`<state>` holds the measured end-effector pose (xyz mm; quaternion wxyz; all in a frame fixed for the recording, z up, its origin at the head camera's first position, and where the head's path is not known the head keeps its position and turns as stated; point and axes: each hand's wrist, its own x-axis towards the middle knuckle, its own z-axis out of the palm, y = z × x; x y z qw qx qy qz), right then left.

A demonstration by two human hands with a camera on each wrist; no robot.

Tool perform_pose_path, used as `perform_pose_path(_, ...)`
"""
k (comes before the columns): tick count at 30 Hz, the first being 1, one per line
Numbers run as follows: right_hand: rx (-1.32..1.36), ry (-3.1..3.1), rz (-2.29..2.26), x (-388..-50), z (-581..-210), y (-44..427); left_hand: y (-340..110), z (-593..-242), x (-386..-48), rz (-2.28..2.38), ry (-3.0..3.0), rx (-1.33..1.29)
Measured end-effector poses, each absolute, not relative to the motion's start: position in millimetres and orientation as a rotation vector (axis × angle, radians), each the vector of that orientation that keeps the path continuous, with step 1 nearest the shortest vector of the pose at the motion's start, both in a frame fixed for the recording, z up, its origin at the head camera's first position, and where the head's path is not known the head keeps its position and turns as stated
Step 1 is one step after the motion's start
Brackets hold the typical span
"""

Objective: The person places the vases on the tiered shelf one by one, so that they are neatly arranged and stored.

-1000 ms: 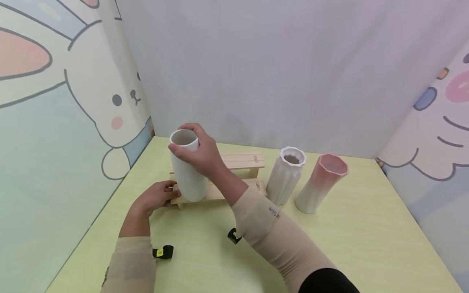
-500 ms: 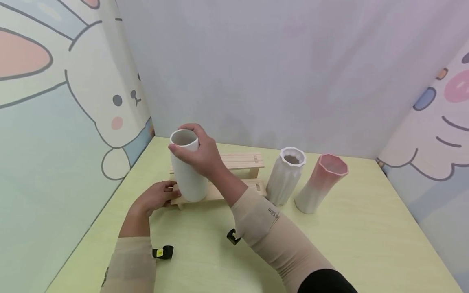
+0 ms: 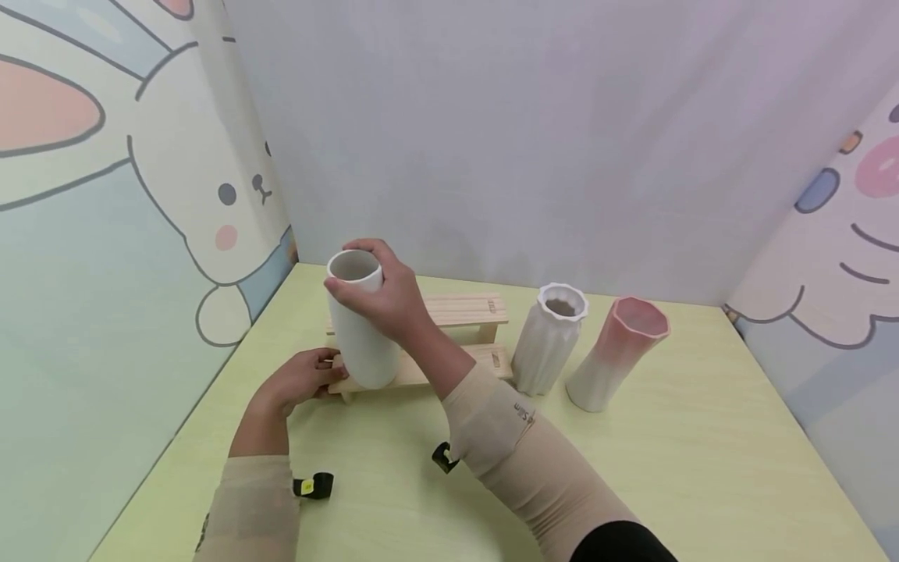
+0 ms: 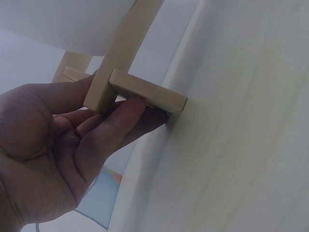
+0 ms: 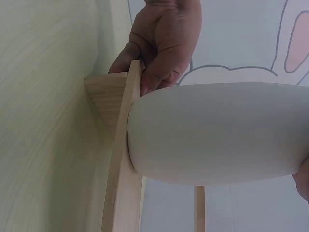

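Observation:
My right hand (image 3: 386,293) grips a smooth white vase (image 3: 361,343) near its rim, thumb at the front and fingers round the back. The vase (image 5: 217,133) stands with its base on the lower step of a two-step wooden stand (image 3: 414,371), near the left end. My left hand (image 3: 298,378) holds that end of the lower step. In the left wrist view, the thumb of my left hand (image 4: 63,140) lies on the board (image 4: 113,63) and the fingers curl beneath it, by the leg. Only fingertips of the right hand (image 5: 302,181) show in the right wrist view.
A ribbed white vase (image 3: 549,339) stands just right of the stand. Beside it is a pink and white vase (image 3: 616,355). A grey backdrop (image 3: 492,140) rises behind the table (image 3: 702,437), with rabbit-patterned panels (image 3: 190,172) at the sides.

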<state>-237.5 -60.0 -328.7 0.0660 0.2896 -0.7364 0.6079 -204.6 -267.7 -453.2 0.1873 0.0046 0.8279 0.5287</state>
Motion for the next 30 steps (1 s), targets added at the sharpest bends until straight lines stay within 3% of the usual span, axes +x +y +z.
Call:
perform_pose_path(20, 0.977, -2.246, 1.814, -238.5, -324.9, -51.1, -266.7, -456.9, -204.0, 1.506, 2.334, 0.011)
perform_pose_path(30, 1.032, -2.18, 1.616, -226.5, -293.9, -21.2, -268.2, -453.9, -203.4, 1.5, 2.345, 0.036)
